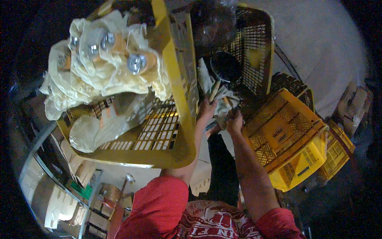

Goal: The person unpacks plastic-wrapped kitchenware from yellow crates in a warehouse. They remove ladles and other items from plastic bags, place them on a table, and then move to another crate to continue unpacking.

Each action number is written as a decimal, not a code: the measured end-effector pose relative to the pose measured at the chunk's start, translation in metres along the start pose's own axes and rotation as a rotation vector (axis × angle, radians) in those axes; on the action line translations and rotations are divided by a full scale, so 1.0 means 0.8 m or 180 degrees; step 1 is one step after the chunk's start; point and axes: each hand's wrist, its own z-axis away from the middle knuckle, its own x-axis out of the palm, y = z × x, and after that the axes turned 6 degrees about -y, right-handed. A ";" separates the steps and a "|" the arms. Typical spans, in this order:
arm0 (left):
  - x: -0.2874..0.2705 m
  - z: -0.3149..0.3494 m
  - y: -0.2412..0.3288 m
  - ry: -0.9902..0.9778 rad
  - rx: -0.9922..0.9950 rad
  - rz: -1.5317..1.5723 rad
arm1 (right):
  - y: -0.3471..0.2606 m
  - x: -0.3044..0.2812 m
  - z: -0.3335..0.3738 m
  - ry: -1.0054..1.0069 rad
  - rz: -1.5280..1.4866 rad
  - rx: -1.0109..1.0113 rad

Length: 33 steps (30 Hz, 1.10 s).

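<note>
One crumpled grey-white cloth piece with orange marking (226, 104), centre of frame: right hand (234, 120) clenched on its lower edge; left hand (207, 108) against its left side, grip unclear. Yellow perforated plastic basket (131, 162), upper left, containing cream fabric bundles (95, 75); orange-yellow plastic crate (286, 133), right.

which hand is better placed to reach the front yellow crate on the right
Probably the right hand: it is nearer that yellow crate, and its forearm runs alongside. The left hand is farther over, by the large crate. Both hands are at the pale cloth, so the right may need freeing first.
</note>
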 end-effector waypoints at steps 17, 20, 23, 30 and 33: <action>-0.076 0.131 0.096 0.0141 0.0090 -0.1341 | -0.008 -0.041 0.237 -0.1347 0.1924 -0.0017; -0.105 0.167 0.122 -0.0205 0.0060 -0.1398 | -0.049 -0.098 0.285 -0.1729 0.2112 0.0327; -0.143 0.215 0.146 -0.0586 -0.0005 -0.1336 | -0.075 -0.182 0.321 -0.1922 0.2595 -0.0014; -0.211 0.318 0.155 -0.0735 -0.0199 -0.1779 | 0.012 -0.378 0.381 -0.0949 0.2061 0.0680; -0.224 0.349 0.160 -0.0706 -0.0114 -0.1880 | 0.038 -0.437 0.405 -0.0772 0.1348 0.0953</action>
